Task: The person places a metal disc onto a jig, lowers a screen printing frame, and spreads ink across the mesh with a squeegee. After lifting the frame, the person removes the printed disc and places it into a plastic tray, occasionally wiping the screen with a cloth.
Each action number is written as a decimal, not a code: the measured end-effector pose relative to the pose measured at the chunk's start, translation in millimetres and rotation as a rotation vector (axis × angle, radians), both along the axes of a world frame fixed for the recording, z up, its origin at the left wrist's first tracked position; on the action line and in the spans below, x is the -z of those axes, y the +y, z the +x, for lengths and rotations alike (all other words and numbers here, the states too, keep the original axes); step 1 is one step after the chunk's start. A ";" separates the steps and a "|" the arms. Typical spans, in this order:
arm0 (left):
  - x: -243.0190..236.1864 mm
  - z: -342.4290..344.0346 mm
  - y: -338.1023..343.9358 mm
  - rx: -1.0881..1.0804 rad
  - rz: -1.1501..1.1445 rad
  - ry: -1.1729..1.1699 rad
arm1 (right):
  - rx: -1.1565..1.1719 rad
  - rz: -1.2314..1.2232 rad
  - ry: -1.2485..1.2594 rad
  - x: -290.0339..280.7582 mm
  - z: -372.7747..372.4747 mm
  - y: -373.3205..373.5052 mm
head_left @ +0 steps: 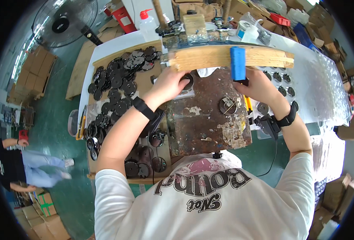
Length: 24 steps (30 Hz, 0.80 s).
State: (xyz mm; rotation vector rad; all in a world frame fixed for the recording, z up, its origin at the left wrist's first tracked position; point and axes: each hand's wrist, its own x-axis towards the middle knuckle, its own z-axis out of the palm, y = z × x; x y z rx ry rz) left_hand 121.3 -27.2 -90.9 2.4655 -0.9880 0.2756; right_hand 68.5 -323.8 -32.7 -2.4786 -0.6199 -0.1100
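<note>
My left hand (168, 85) is closed at the far left of a worn brown work board, thumb against a dark round disc (188, 81). A small pale plate (184, 95) lies under that hand. My right hand (260, 86) curls its fingers just below a blue block (238, 63) on a long wooden bar (203, 57). A small black piece (243, 81) shows at those fingertips; what it belongs to is hidden. On the brown board (197, 132) between my forearms sits a round dark part (228, 106). Beyond the disc is a white cloth (206, 72).
Many glossy black discs (119, 76) cover the left tray. Small black parts (282, 77) stand in rows on the right table. A yellow tool (248, 105) lies beside the board. A red-topped bottle (147, 25) and fan (63, 25) are behind. A person (17, 164) walks at left.
</note>
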 end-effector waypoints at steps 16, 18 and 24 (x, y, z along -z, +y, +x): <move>-14.6 0.1 17.9 0.075 0.168 0.300 | 0.502 0.023 -0.021 2.0 -44.6 -126.8; -15.7 0.9 25.2 0.086 0.158 0.376 | 0.556 0.022 -0.070 2.4 -49.6 -140.2; -6.1 2.9 28.0 0.068 0.278 0.205 | 0.735 0.002 -0.080 10.8 -72.9 -193.9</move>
